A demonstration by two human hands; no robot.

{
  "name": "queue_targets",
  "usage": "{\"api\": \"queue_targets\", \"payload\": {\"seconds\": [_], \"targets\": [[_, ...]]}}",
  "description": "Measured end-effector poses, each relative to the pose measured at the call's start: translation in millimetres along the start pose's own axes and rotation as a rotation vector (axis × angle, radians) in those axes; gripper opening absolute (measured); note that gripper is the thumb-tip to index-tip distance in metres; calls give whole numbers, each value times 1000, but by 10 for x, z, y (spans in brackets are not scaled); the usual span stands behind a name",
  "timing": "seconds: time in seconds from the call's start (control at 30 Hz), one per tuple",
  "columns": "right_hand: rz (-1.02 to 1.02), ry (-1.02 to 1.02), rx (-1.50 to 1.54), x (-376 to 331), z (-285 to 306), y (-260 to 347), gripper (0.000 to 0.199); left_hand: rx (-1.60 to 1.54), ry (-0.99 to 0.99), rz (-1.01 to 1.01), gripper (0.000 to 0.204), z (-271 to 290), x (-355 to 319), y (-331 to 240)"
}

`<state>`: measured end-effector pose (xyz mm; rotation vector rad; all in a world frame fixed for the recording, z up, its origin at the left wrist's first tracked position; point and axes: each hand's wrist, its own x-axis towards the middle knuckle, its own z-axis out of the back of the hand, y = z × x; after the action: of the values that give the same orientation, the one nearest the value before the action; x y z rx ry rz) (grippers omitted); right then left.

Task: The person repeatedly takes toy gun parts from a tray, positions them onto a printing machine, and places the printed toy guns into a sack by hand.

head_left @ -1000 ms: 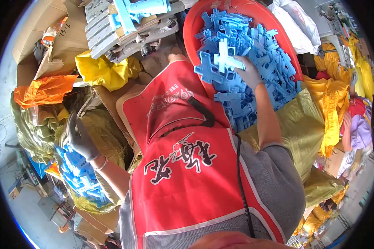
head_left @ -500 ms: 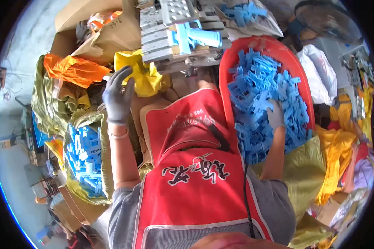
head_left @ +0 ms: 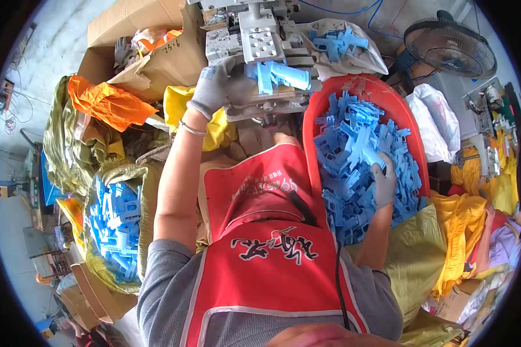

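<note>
Pistol-shaped pieces (head_left: pixel 363 151) look like smooth, kinda satiny blue plastic, and the red tub (head_left: pixel 314 139) seems plastic too. Machine (head_left: pixel 261 47) is bare grey metal, carton (head_left: pixel 182 69) is dull matt cardboard, apron (head_left: pixel 272 283) is smooth cloth.

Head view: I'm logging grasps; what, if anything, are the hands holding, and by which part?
The right hand appears to hold a blue pistol-shaped piece by its near end. Whether the left hand grips anything cannot be told.
</note>
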<state>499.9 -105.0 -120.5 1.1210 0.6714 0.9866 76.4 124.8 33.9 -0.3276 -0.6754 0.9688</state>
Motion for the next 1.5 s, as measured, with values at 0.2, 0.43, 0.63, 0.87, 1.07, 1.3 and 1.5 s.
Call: {"api": "queue_targets", "payload": {"seconds": [0.2, 0.43, 0.63, 0.87, 1.07, 1.3, 1.5], "targets": [[203, 10, 599, 321, -676, 861, 36, -196, -123, 80, 46, 152, -307, -100], [318, 381, 490, 801, -1583, 1762, 35, -198, -357, 273, 50, 454, -1326, 429], [327, 607, 6, 988, -1695, 2089, 31, -266, -500, 427, 49, 677, -2141, 464], [692, 403, -190, 1229, -1365, 1569, 38, -262, -632, 513, 46, 859, -2823, 606], [82, 374, -535, 726, -541, 142, 35, 599, -707, 584, 33, 1672, -4066, 760], [94, 500, -797, 30, -784, -627, 42, 760, -846, 565, 29, 1722, -3946, 576], [-28, 361, -901, 146, -1101, -905, 43, 510, -594, 384, 24, 1157, -3110, 561]]}}
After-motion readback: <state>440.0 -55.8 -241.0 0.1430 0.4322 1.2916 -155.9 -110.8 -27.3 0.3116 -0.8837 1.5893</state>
